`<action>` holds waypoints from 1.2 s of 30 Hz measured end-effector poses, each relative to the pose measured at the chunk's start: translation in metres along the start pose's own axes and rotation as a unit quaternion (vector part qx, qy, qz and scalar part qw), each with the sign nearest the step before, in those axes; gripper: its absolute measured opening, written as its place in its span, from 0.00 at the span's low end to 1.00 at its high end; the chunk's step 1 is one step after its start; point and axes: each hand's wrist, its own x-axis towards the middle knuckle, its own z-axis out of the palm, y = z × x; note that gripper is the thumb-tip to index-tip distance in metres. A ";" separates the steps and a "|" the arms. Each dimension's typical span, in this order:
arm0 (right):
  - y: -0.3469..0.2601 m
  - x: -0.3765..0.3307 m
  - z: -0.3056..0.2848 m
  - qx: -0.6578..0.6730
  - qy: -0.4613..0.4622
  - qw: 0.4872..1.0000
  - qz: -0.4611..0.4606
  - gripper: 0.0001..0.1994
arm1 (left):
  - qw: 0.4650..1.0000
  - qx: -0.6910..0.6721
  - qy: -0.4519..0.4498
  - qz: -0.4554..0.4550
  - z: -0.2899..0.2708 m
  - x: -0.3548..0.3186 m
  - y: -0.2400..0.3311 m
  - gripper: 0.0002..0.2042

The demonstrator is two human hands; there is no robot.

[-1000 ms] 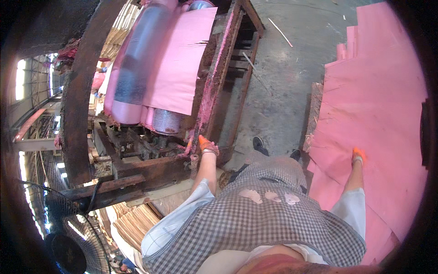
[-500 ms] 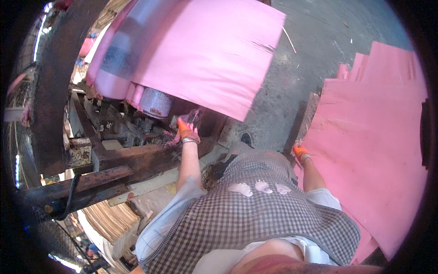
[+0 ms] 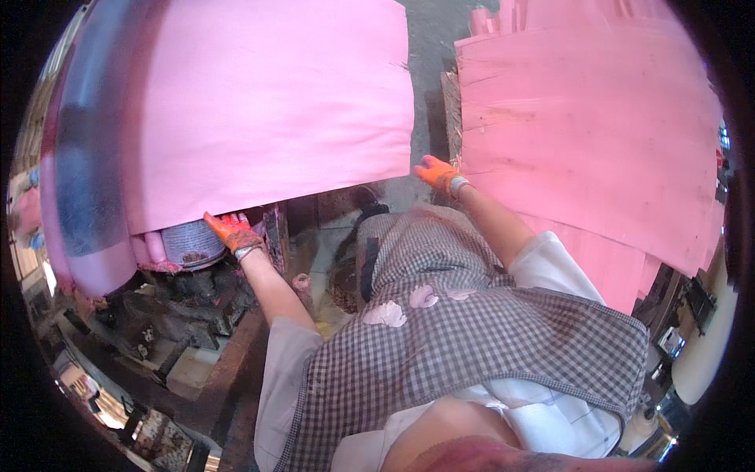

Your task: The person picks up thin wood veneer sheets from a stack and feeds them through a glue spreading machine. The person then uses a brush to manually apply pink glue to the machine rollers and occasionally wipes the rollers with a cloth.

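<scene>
1 frame (image 3: 242, 354): holding roller (image 3: 98, 157).
Pink sheet (image 3: 275, 102): extending R of roller, looking smooth, R edge ragged.
L hand (image 3: 234, 234): resting at front edge, grip unclear.
R hand (image 3: 440, 175): hovering nr front-R corner, grip unclear.

Grey floor (image 3: 430, 51), pale rounded object (image 3: 710, 350) far right

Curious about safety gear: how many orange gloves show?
2: one on the left hand at the near edge of the pink sheet, one on the right hand by its right corner. Others may be hidden.

The large roller (image 3: 88, 149) and stacked pink sheets (image 3: 586, 118) show a factory workshop.
</scene>
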 end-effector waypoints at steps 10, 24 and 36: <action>-0.066 -0.040 0.027 -0.050 0.046 0.991 -0.114 0.49 | 0.992 0.035 -0.113 -0.053 0.016 -0.044 -0.044 0.33; -0.018 -0.081 -0.178 0.290 0.375 0.850 -0.228 0.26 | 0.298 0.506 -0.411 0.697 0.479 -0.496 -0.147 0.16; 0.412 -0.195 -0.228 0.478 0.546 0.670 0.158 0.25 | 0.437 0.201 -0.841 0.248 0.324 -0.609 -0.233 0.36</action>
